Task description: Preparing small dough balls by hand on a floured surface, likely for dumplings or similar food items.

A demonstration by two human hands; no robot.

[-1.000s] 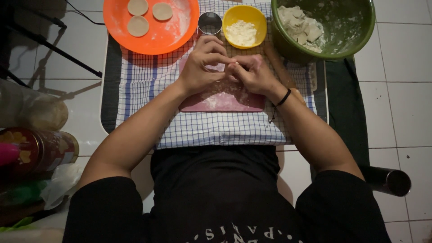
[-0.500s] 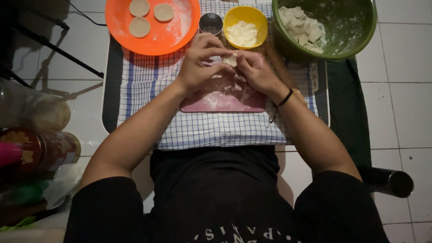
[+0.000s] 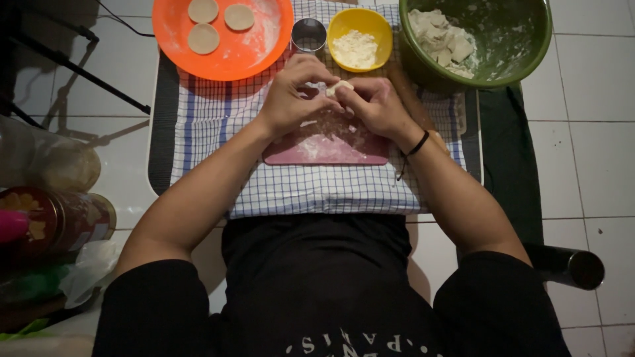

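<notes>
Hands: two, bare. Left hand (image 3: 294, 92) and right hand (image 3: 374, 102) meet over the board, fingertips of both curled inward and pinching one small piece of dough (image 3: 338, 86) held between them, just above the board.

Cutting board (image 3: 331, 142): one, pinkish, dusted with flour, lying on the cloth under both hands.

Checked cloth (image 3: 211, 119): one, blue and white, spread beneath the board and the dishes.

Orange plate (image 3: 254, 46): one, floured, at the far left of the cloth. Contents: three flat round dough discs (image 3: 203, 38), lying apart from one another.

Metal ring cutter (image 3: 308, 35): one, standing between the plate and the yellow bowl.

Yellow bowl (image 3: 380, 30): one, small. Contents: a heap of white crumbly filling (image 3: 355, 47).

Green bowl (image 3: 522, 39): one, large, at the far right. Contents: several rough lumps of pale dough (image 3: 442, 39) against its left wall; exact number cannot be told.

Wristband (image 3: 415, 144): one, dark, on the right wrist.
</notes>
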